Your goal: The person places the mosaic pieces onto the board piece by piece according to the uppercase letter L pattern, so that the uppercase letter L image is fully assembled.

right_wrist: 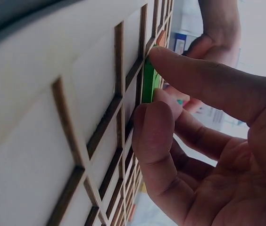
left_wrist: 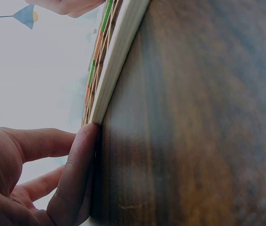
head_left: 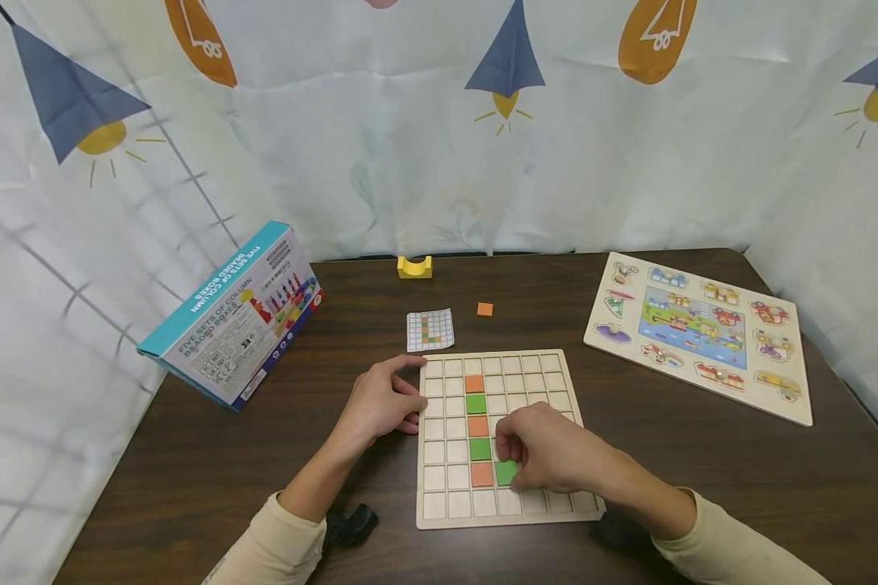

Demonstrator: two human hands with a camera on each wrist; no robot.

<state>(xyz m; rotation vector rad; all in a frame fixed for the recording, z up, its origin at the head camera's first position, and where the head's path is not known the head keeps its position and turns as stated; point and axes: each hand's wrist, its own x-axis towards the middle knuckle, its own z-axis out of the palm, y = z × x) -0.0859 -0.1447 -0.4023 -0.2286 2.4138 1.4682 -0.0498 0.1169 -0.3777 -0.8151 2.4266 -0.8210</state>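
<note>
A wooden grid board [head_left: 434, 505] lies flat on the table. Down its third column run orange and green square tiles by turns, ending in an orange tile [head_left: 481, 474]. Just right of that one is a green tile [head_left: 506, 473], also visible edge-on in the right wrist view [right_wrist: 149, 80]. My right hand [head_left: 556, 447] pinches this green tile between thumb and fingertips, low over the board. My left hand [head_left: 380, 398] rests beside the board, its fingers [left_wrist: 78, 155] touching the left edge. The right hand covers several cells behind it.
Beyond the board lie a pattern card [head_left: 430, 330], a loose orange tile [head_left: 485, 309] and a yellow curved block [head_left: 415, 268]. A box [head_left: 241, 317] stands at left, and a picture puzzle board [head_left: 702, 333] lies at right. A black object [head_left: 353, 526] sits near my left wrist.
</note>
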